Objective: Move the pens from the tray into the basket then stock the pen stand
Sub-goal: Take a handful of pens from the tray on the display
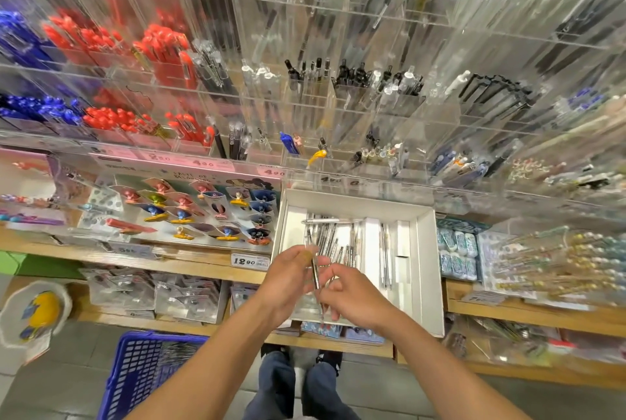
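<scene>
Pens [330, 243] lie loose in the white tray [427, 267] at the middle of the view, with the blue basket [142, 372] on the floor at seven o'clock and the clear pen stand [338, 97] rising at twelve. Over the tray's near end, the left hand [288, 279] pinches one slim pen [315, 272] upright, while the right hand [352, 297] curls its fingers around the lower end. These look light, stiff and smooth, so likely slippery in a bundle. Grasping several at mid-barrel, squeezed together, seems safest; clips may snag.
</scene>
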